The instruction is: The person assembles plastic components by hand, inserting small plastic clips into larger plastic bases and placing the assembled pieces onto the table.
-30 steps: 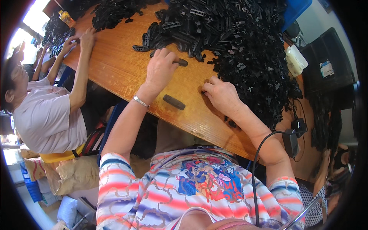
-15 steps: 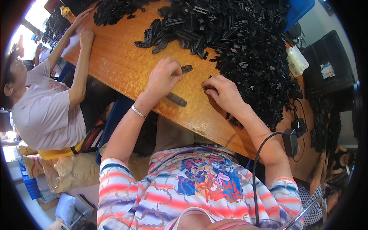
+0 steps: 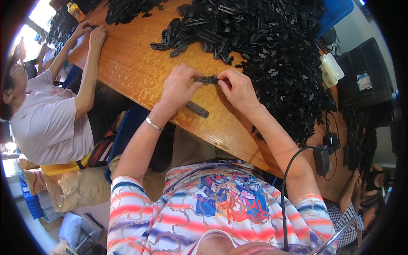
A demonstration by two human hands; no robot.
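Note:
My left hand (image 3: 180, 86) is closed on the left end of a long black plastic part (image 3: 207, 80), held just over the wooden table. At the other end of that part, my right hand (image 3: 238, 90) pinches a small black piece (image 3: 215, 78) against it; the fingertips partly hide the small piece. Below my left hand, a second long dark part (image 3: 196, 109) lies on the table near its front edge. Beyond my hands is a heap of long black slotted parts (image 3: 204, 32). A pile of small black cross-shaped pieces (image 3: 282, 91) spreads to the right of my right hand.
A black cable with a small box (image 3: 321, 159) crosses over my right forearm. At the right stand a white packet (image 3: 331, 70) and a black crate (image 3: 361, 72). On the left, another person (image 3: 55, 114) works at the same wooden table (image 3: 131, 63).
My right hand has moved left and up from beside the small-piece pile to the long part in my left hand. The second long part has stayed put.

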